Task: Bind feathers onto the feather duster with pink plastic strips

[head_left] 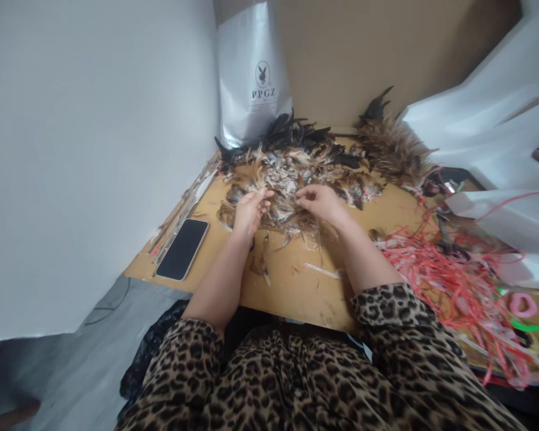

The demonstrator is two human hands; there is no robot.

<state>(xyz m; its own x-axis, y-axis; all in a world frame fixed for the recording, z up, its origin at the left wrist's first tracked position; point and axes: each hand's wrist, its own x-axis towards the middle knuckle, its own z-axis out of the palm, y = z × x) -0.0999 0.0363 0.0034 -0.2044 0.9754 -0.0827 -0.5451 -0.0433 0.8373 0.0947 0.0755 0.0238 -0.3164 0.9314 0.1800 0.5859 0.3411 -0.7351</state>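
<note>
Head cam is looking down at a wooden worktop (305, 287) shoved into a corner, and both hands are digging into a big feather pile (291, 173) spreading across the middle of it. Left hand (250, 211) is sitting at the pile's near left edge with fingers curled in, pinching what looks like a small tuft of pale feathers, though the blur is making it hard to say exactly how much it's got. Right hand (320, 202) is just beside it, the fingertips nearly touching, its grip mostly closed too, fingers bent down into the feathers; can't tell if it's really holding any or just pressing on them.

Pile is going from black feathers at the back to brown and cream ones nearer the hands, with a few loose ones lying on the wood near the forearms. A dark phone (182, 248) is lying face up to the left, well apart from the hands. A grey bag (251, 78) is standing behind the pile against the wall. Off to the right a tangle of red string (453, 281) is sprawling over the worktop.
</note>
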